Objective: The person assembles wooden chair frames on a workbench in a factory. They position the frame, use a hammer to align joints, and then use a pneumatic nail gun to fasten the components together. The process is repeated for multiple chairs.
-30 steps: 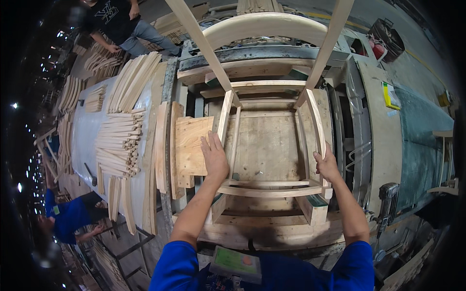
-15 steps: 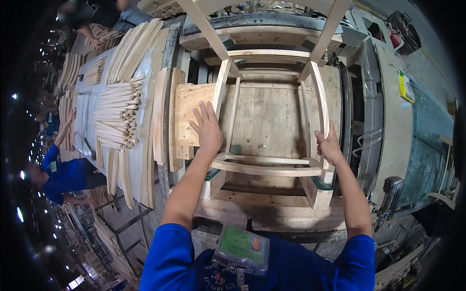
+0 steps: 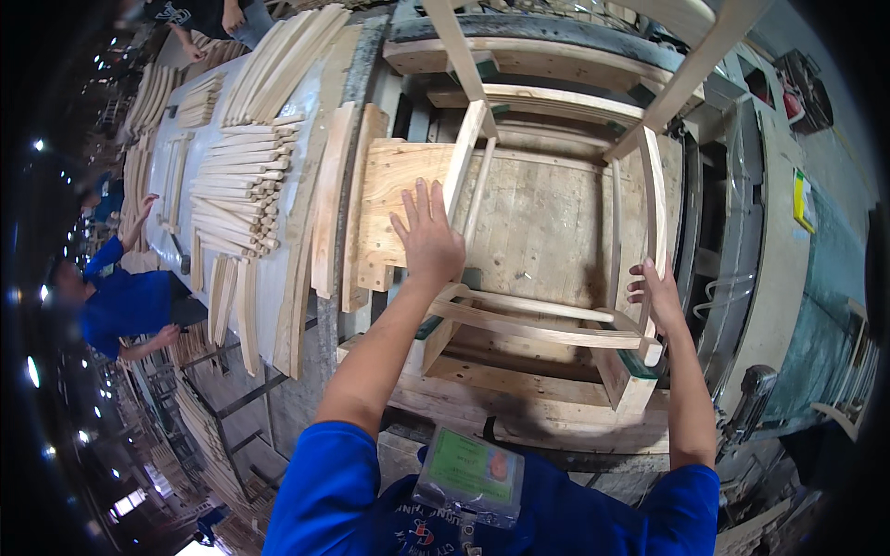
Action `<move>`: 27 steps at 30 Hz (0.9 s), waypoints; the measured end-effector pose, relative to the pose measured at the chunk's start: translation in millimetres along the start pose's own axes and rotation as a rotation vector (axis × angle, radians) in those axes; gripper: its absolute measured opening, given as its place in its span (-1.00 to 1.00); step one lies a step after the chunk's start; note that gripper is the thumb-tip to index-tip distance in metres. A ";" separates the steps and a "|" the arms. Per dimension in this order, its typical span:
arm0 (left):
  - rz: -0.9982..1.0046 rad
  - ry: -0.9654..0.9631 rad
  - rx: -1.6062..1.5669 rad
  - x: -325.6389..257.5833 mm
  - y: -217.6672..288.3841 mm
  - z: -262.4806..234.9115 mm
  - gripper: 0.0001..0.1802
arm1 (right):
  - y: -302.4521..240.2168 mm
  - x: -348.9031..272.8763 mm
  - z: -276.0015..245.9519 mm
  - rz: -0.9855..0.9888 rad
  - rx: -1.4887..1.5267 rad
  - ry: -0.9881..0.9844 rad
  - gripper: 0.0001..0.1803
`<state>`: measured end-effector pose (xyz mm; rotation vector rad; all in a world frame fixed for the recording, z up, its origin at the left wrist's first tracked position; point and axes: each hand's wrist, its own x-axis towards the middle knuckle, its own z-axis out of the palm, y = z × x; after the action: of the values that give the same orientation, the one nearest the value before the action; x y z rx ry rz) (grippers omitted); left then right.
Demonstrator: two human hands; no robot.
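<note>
A pale wooden chair frame (image 3: pixel 547 322) lies in front of me within a wooden fixture (image 3: pixel 519 389), its front rail toward me and its long posts rising at the far side. My left hand (image 3: pixel 434 239) rests with fingers extended against the left side rail, its fingertips over the edge of a light wooden block (image 3: pixel 394 190). At the near right corner, my right hand (image 3: pixel 656 295) is beside the right side rail (image 3: pixel 652 199). Its fingers are spread around that rail without a tight grip.
On the left, a table (image 3: pixel 173 222) holds stacks of sticks (image 3: pixel 236 190) and curved slats (image 3: pixel 283 65). A co-worker in blue (image 3: pixel 130 301) stands beside it, another person (image 3: pixel 232 18) beyond. Green-padded blocks (image 3: pixel 635 371) support the frame. A dark power tool (image 3: pixel 756 389) hangs at right.
The whole view has shifted, so the frame appears farther right and tilted. My right hand's fingers have loosened from the right rail. My left hand stays at the left rail.
</note>
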<state>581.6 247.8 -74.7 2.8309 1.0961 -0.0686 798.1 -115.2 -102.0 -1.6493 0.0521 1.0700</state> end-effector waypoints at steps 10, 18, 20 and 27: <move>-0.188 0.024 -0.067 29.1 3.8 -1.3 0.11 | 19.9 5.2 3.4 -0.040 0.054 0.145 0.00; -0.069 0.029 -0.006 15.0 -1.8 15.6 0.03 | 10.8 -7.9 -5.5 0.033 0.052 -0.029 -0.18; -0.078 0.023 -0.001 11.7 -2.8 16.1 0.03 | 12.1 -17.1 -4.7 0.062 0.002 -0.030 -0.18; -0.143 -0.063 -0.001 25.3 0.6 7.1 0.07 | 14.4 -16.3 -7.4 0.047 0.033 -0.010 -0.15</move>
<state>600.6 263.5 -83.7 2.7253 1.2817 -0.1668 785.3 -134.3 -102.3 -1.6199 0.1021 1.1079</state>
